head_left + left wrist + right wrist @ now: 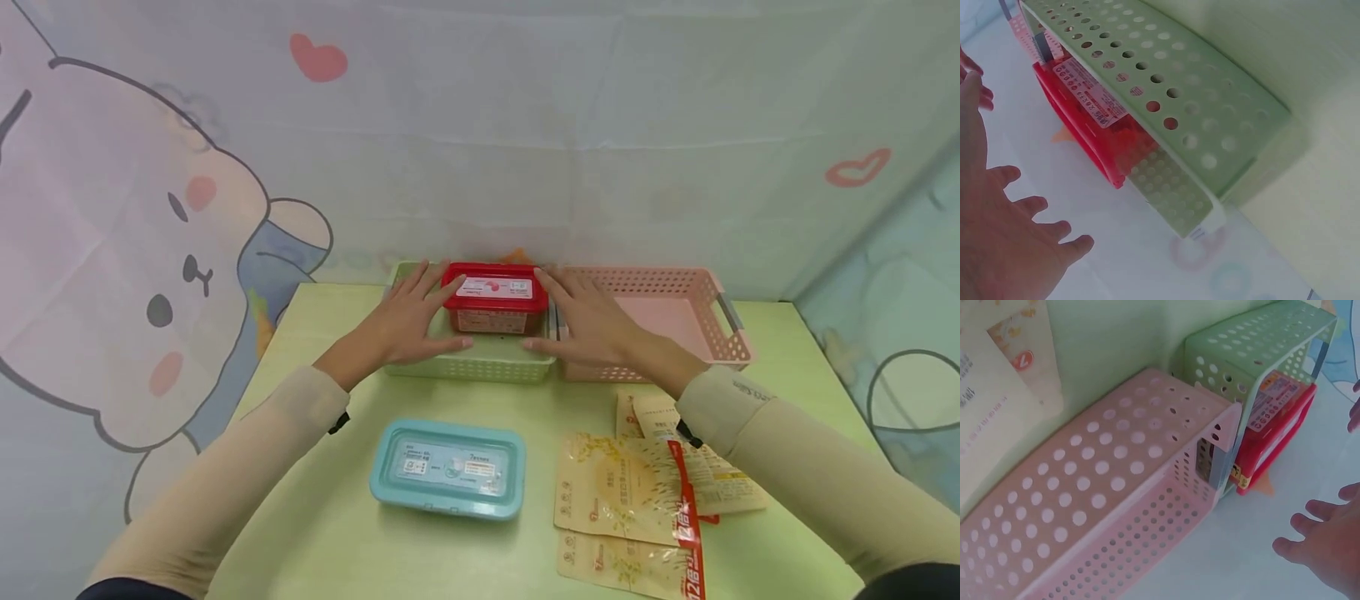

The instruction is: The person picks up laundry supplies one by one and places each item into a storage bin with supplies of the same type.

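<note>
A red lidded box (491,321) with a pink-and-white label sits inside the light green perforated basket (468,371). My left hand (401,325) is at the box's left side and my right hand (596,321) at its right, both with fingers spread and extended. The wrist views show a gap between each hand and the box: the left hand (1016,244) stands above the basket, and so does the right hand (1329,540). Neither palm holds anything. Much of the box's lower part is behind the basket wall in the left wrist view.
Right beside the green basket stands a pink perforated basket (667,325) with a grey handle. In front lies a light blue lidded box (447,475). Several yellow packets (622,483) with red edges overlap at the front right. A printed cloth (480,150) hangs behind the table.
</note>
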`<state>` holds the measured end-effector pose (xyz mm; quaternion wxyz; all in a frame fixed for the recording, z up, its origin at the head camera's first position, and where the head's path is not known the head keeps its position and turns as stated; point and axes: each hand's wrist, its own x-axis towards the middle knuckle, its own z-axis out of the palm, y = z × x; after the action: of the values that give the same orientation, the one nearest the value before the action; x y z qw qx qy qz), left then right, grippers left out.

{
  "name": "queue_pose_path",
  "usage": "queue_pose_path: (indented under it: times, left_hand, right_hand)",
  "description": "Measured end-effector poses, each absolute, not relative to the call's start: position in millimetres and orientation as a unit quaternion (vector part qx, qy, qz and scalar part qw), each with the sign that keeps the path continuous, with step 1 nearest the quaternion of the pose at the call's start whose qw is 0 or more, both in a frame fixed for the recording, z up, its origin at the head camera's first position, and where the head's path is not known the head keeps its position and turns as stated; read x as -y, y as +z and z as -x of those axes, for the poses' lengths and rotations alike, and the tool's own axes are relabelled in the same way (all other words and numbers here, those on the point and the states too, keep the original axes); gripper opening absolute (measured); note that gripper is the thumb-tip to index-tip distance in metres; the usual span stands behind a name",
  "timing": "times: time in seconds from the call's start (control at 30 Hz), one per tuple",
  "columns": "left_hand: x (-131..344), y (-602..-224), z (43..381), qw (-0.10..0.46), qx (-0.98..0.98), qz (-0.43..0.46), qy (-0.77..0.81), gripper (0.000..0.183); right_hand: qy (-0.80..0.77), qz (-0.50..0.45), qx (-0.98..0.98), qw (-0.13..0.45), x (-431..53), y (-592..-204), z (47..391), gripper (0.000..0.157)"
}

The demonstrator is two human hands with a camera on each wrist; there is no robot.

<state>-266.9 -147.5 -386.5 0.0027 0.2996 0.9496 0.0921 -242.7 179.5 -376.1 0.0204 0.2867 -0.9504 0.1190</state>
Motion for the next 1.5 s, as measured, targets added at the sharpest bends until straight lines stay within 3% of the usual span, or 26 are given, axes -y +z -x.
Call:
queue_pose_path:
  times: [0.53,0.8,1.5]
  left_hand:
    - [152.4,-375.7,247.8,0.025,-0.934,-0.342,0.098,0.096]
    - [154.6,-373.2,242.2,0.102,-0.919,-0.327,0.194,0.089]
    - [171.0,-386.8,212.8,0.193,-0.908,-0.329,0.171,0.082]
  right_hand:
    - [0.149,-0.307,0.940,0.016,-179.9,-376.8,220.8,0.107]
    - [0.192,-0.302,0.934,-0.010,-180.9,-381.9,211.9,0.110]
    - [0.296,-0.259,0.915,-0.090,-172.4,-407.7,179.1,0.107]
